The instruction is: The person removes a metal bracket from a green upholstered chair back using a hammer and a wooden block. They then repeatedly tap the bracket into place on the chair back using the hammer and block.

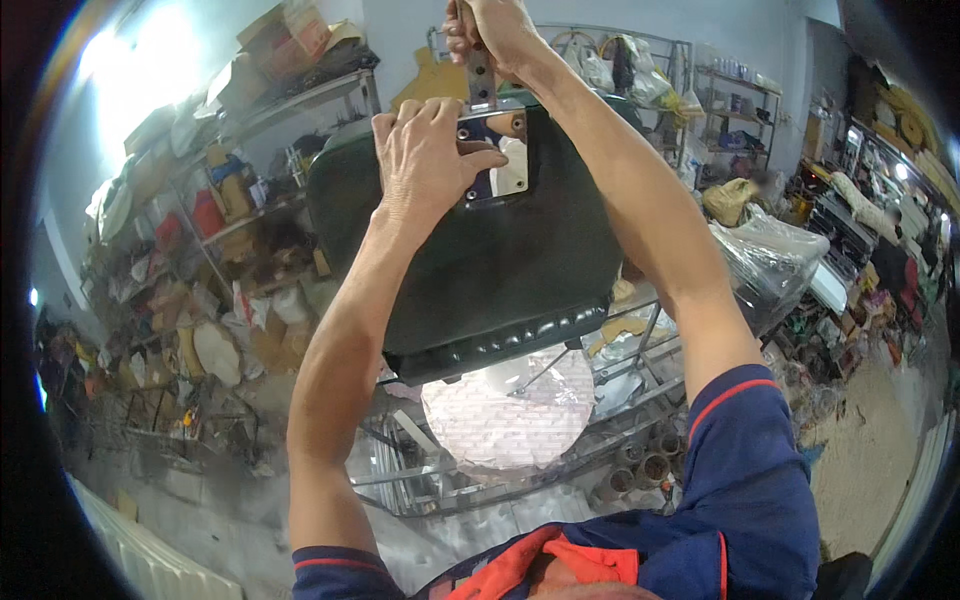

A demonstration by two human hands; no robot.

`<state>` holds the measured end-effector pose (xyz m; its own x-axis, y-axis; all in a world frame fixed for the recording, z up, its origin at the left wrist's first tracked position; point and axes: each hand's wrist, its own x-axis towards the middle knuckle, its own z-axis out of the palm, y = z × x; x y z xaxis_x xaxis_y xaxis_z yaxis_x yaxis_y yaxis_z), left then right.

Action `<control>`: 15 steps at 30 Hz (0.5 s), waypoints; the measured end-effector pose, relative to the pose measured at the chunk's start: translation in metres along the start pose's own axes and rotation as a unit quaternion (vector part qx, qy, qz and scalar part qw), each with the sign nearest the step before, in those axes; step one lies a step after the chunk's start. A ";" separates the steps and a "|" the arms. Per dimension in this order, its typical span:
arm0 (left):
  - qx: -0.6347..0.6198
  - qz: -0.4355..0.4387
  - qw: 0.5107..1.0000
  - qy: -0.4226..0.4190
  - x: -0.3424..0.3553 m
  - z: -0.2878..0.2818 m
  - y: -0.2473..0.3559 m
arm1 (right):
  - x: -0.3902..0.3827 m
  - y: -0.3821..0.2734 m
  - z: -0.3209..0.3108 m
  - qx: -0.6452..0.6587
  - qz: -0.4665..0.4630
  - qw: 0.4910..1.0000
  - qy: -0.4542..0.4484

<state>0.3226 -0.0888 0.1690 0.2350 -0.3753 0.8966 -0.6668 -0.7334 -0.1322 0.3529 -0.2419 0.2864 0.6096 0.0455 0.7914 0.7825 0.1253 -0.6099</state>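
Observation:
A dark green padded chair part (480, 270), likely a backrest, stands in front of me. Its lower edge has gathered folds. A shiny metal plate (512, 165) with holes lies against its upper face. My left hand (425, 150) curls its fingers over the top edge beside this plate, the thumb reaching across the plate. From the plate a flat metal bar (481, 85) with holes rises. At the bar's upper end my right hand (500, 35) is closed, fingers wrapped round it; the picture's top edge partly cuts this hand off.
Below the pad sits a round, plastic-wrapped disc (510, 425) over a metal frame (420, 490). Loaded shelves (290, 100) line the left wall. A plastic-covered bundle (765, 260) stands at right, near cluttered goods. Several round cans (640, 470) stand at lower right.

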 end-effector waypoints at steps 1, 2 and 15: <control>-0.007 0.001 1.000 0.004 0.000 -0.002 -0.001 | -0.002 -0.003 -0.007 -0.049 -0.049 0.996 -0.046; -0.006 -0.003 1.000 -0.008 0.003 -0.004 0.000 | -0.008 -0.007 -0.017 -0.159 -0.043 0.986 -0.033; -0.086 -0.031 0.986 -0.141 0.038 -0.034 -0.034 | -0.069 -0.018 -0.079 -0.559 0.023 0.809 -0.180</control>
<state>0.3303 -0.0595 0.2221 0.4499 -0.4941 0.7440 -0.7497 -0.6616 0.0140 0.3062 -0.3252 0.2394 0.7226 0.3344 0.6049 0.5079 -0.8506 -0.1364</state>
